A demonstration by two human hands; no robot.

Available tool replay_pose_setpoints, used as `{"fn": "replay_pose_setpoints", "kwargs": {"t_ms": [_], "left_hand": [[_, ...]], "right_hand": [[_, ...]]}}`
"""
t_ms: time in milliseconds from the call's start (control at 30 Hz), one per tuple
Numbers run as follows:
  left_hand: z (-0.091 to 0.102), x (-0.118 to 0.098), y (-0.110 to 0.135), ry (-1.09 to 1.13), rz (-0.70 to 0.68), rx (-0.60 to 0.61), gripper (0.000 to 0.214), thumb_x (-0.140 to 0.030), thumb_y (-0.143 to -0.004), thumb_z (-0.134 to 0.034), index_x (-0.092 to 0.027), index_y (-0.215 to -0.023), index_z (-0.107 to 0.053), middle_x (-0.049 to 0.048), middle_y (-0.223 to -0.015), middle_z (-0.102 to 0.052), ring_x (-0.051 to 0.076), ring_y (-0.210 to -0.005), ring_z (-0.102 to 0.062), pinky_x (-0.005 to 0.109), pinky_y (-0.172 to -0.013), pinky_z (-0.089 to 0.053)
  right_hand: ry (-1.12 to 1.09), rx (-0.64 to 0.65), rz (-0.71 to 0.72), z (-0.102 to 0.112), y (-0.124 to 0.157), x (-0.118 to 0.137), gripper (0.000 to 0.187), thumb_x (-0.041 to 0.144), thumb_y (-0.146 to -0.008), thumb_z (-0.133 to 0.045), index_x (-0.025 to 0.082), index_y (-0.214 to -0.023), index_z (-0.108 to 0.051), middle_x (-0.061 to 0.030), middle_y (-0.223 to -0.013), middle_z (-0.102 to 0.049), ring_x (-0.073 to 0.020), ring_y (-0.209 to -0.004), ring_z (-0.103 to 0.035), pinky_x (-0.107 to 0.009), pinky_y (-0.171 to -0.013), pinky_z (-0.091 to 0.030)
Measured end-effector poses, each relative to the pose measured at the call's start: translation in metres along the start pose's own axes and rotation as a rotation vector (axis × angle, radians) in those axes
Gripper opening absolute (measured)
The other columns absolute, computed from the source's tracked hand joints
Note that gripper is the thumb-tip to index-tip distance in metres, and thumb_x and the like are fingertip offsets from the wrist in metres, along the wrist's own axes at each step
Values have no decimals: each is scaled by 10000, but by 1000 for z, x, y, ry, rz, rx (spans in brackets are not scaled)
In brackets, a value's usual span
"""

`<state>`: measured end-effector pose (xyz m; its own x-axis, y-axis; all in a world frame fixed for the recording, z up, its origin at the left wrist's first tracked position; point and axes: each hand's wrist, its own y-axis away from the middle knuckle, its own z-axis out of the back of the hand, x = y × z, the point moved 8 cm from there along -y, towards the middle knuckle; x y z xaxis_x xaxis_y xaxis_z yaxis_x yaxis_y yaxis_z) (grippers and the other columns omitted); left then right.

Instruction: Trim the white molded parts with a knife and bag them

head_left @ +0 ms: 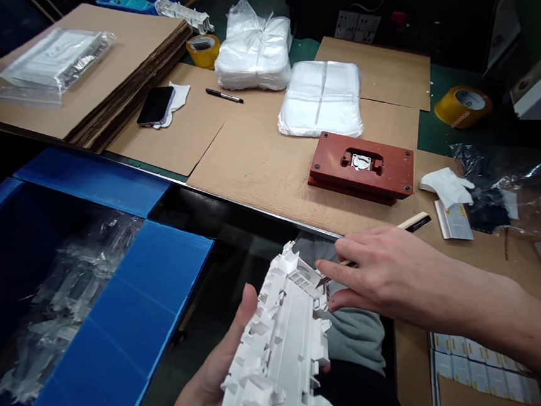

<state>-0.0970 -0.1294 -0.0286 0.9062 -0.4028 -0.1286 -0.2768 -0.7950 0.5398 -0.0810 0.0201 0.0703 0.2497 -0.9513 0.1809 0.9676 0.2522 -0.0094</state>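
My left hand [218, 363] grips a long white moulded plastic part [281, 343] from below, held lengthwise over my lap at the bottom centre. My right hand [382, 273] reaches in from the right with its fingers pinched round a thin pale-handled tool [413, 224]. The tool's tip touches the upper end of the white part. The handle sticks out past my knuckles toward the table edge.
A red metal fixture [362, 168] lies on the cardboard-covered table [255, 164]. Behind it are stacks of clear bags [322, 97], a black pen [223, 96], a phone [156, 106] and yellow tape rolls [463, 106]. A blue corrugated bin [100, 314] with bagged parts stands at left.
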Motion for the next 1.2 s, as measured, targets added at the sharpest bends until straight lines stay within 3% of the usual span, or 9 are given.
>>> {"fn": "replay_pose_setpoints", "kwargs": {"t_ms": [200, 367, 500, 600, 733, 833, 1000, 1200], "left_hand": [[-3, 1, 5, 62, -12, -27, 890, -809, -725, -656, -86, -1243, -703, 138, -1013, -784, 209, -914, -730, 287, -852, -561], [3, 3, 3, 130, -67, -97, 759, -685, -825, -674, -83, -1287, -676, 126, -1035, -791, 253, -968, -744, 320, -881, -555], [6, -13, -2, 96, -251, -170, 566, -387, -822, -786, -168, -1327, -656, 109, -1183, -762, 281, -1042, -729, 366, -951, -537], [3, -19, -9, 113, -264, -41, 549, -353, -840, -696, -82, -1315, -657, 193, -1201, -744, 337, -1065, -722, 436, -984, -523], [3, -25, -16, 155, -251, 222, 797, -453, -822, -575, -26, -1485, -460, 262, -1272, -686, 360, -1002, -731, 462, -923, -532], [4, -29, -17, 131, -275, 302, 875, -469, -790, -567, -10, -1515, -394, 261, -1296, -668, 352, -1044, -715, 440, -939, -515], [-5, -27, -16, 102, -233, 291, 880, -450, -746, -613, -8, -1487, -436, 246, -1276, -673, 345, -1049, -702, 436, -926, -517], [-5, -28, -15, 92, -221, 246, 905, -449, -713, -684, -14, -1473, -457, 232, -1230, -697, 335, -1011, -719, 420, -908, -534]], "right_hand": [[-311, 134, -184, -18, 10, -24, 399, 584, -962, -581, 230, -820, -699, 12, -710, -659, -151, -620, -571, -297, -537, -270], [-749, -31, -460, -40, 12, -36, 256, 471, -900, -715, 215, -903, -718, 12, -803, -722, -131, -678, -616, -246, -600, -393], [-968, -158, -589, -63, 9, -29, 115, 310, -900, -688, 214, -955, -719, 15, -807, -710, -129, -670, -592, -244, -615, -424], [-1084, -367, -756, -73, 27, -41, 143, 290, -907, -652, 203, -1000, -717, 3, -817, -688, -138, -705, -580, -248, -639, -440], [-1132, -571, -1055, -93, 73, -63, 255, 417, -888, -680, 186, -985, -729, 4, -747, -628, -140, -664, -536, -255, -596, -409], [-1126, -637, -1199, -109, 103, -72, 337, 470, -860, -693, 171, -1013, -727, 1, -722, -615, -142, -625, -504, -266, -566, -385], [-1097, -724, -1330, -126, 136, -79, 382, 479, -816, -727, 163, -1032, -728, 20, -631, -573, -148, -605, -497, -266, -561, -376], [-1135, -732, -1329, -141, 148, -79, 442, 524, -820, -736, 159, -1068, -715, 8, -676, -620, -113, -518, -441, -256, -492, -345]]}}
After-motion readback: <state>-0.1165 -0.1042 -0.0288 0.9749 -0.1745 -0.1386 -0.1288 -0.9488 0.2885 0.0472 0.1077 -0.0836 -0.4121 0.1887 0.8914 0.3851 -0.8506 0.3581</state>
